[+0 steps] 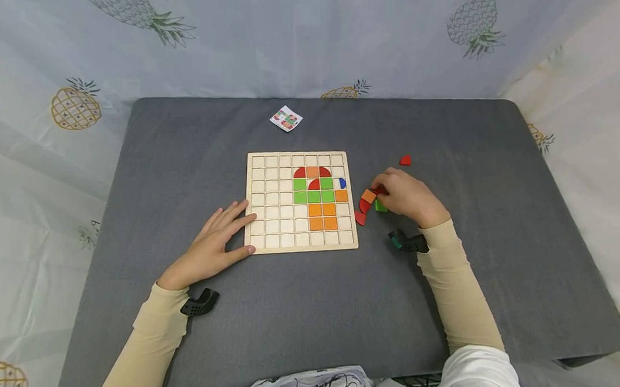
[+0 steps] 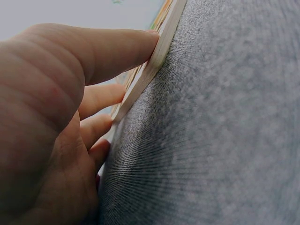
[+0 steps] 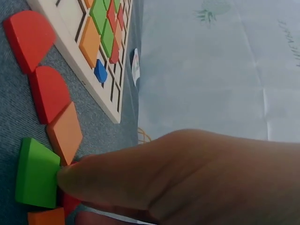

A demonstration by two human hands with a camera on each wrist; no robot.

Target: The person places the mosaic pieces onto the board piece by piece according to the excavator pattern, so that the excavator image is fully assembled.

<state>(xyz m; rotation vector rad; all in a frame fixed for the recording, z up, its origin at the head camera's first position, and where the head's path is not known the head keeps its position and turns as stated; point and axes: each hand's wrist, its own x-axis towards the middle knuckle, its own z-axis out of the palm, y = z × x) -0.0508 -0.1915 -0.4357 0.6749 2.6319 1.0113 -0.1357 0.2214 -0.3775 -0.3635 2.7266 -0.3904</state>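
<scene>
A pale wooden grid board (image 1: 272, 221) lies on the table, some cells filled with green, orange, red and blue pieces. My left hand (image 1: 211, 250) rests at its left side, fingers spread over the edge; the left wrist view shows the thumb (image 2: 117, 49) against the rim. Right of the board, my right hand (image 1: 408, 198) reaches down into a cluster of loose pieces, its fingers pinching a red piece (image 3: 71, 200), mostly hidden by the thumb. Close around it are a green square (image 3: 37, 173), an orange square (image 3: 65, 131) and a red quarter-round piece (image 3: 49, 93).
A small printed card (image 1: 286, 118) with a coloured pattern lies behind the board. One red piece (image 1: 405, 160) sits apart, beyond my right hand. Another red piece (image 1: 360, 218) is by the board's right edge. Grey cloth (image 1: 305, 309) covers the table.
</scene>
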